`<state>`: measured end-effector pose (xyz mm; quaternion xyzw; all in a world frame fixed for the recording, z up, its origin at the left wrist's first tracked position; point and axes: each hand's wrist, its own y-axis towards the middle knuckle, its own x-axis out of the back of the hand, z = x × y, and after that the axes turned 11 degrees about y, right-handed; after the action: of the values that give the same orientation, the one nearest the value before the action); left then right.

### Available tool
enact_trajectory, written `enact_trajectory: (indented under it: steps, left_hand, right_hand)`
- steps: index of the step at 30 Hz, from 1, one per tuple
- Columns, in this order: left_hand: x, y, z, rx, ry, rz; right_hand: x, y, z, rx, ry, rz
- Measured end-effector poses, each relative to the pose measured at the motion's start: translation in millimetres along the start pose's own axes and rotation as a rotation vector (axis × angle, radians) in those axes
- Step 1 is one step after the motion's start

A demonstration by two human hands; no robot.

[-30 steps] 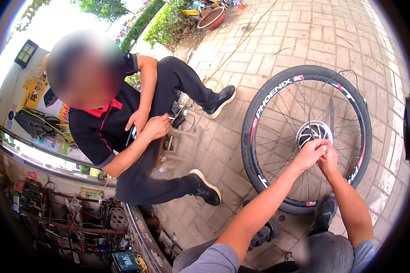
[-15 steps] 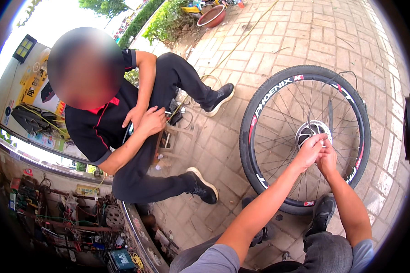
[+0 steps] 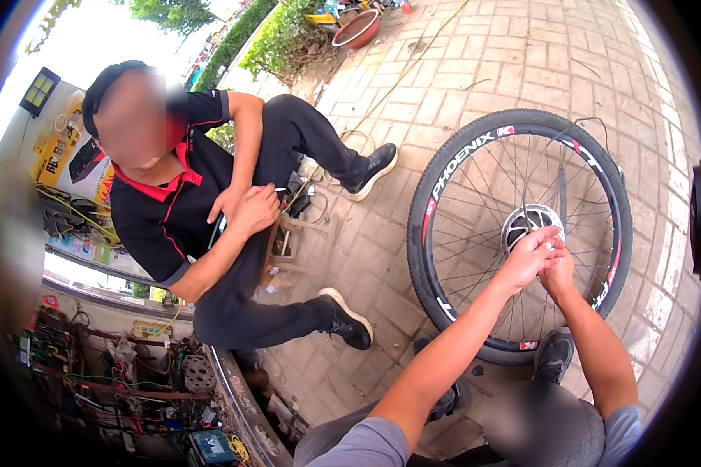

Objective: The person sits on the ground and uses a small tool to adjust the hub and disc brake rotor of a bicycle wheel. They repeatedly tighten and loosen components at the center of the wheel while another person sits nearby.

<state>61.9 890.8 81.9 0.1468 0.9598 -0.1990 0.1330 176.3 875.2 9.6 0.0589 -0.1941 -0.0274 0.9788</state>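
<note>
A bicycle wheel (image 3: 418,257) with a black knobbly tyre, black rim and thin spokes is in front of me on the pavement. Its hub carries a silver brake disc (image 3: 514,222). Just at the near right side of this disc, my left hand (image 3: 531,253) and my right hand (image 3: 557,274) meet, both with fingers closed together. Something small and whitish (image 3: 549,246) shows between the fingertips, too small to name. A dark strip (image 3: 563,191) lies across the spokes beyond the hub, and a thin dark cable (image 3: 596,120) loops over the far edge of the tyre.
At the left sits a person (image 3: 171,210) in dark clothes, arms crossed over a knee, beside a small wooden stool frame (image 3: 296,241). Tools and parts fill a cart (image 3: 132,381) at lower left. A yellow hose (image 3: 401,78) runs over the paving; a reddish basin (image 3: 357,29) stands far off.
My hands stay together near the hub, with only a slight shift of the fingers. The whole view has moved a little. A blurred grey shape now covers part of the far left edge.
</note>
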Motion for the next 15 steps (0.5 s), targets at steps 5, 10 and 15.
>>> enact_trajectory:
  steps: [5, 10, 15]
  left_hand:
    - [10, -1, -6, -0.443, 0.785, -0.121]
    - [-5, -5, -22, -0.040, 0.554, -0.231]
    - [17, -11, -13, 0.069, -0.076, 0.034]
  right_hand:
    - [1, 8, 18, 0.197, -0.133, -0.003]
    - [1, 8, -5, 0.154, -0.249, 0.078]
    - [-3, 3, -10, 0.273, -0.129, 0.092]
